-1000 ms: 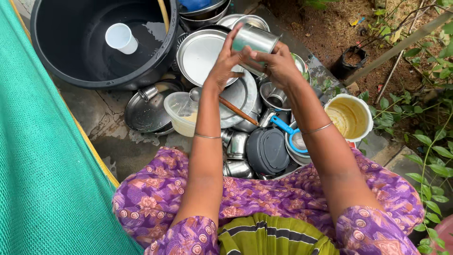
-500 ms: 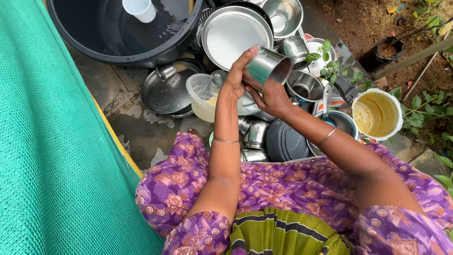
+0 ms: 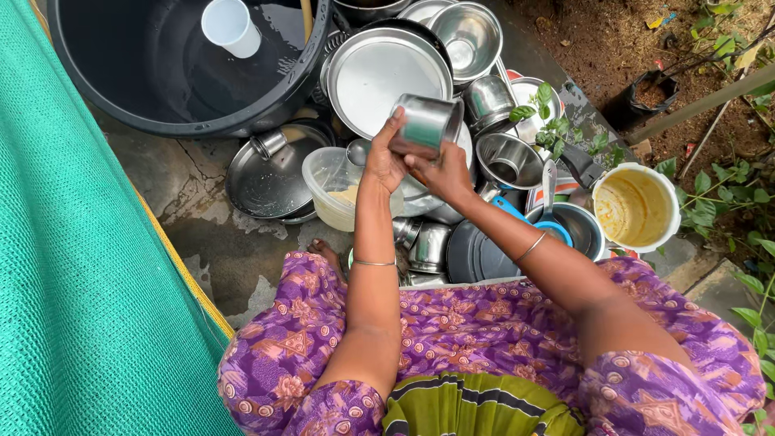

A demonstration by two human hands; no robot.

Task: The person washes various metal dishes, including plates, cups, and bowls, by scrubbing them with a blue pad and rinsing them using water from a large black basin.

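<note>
While both arms reach forward over the purple floral lap, the left hand and right hand close together on a steel tumbler, held in the air above the heap of dishes. The left hand's fingers curl around the tumbler's near side; the right hand grips from below and the right, its fingertips hidden under the metal. The tumbler lies tilted — its long axis runs roughly left to right, with the open mouth turned toward the right and slightly away, the base against the left palm. It is a plain cylinder, polished and bright, with a dim interior only partly visible.

Just beneath the hands sits a translucent plastic bowl, with smaller steel cups and a dark round lid near the knees. A blue-handled ladle is partly covered by the right forearm. Further out lie a large steel plate and a cream bucket with yellowish residue. Farthest, a black tub — cut off at the top edge — holds a white cup.
</note>
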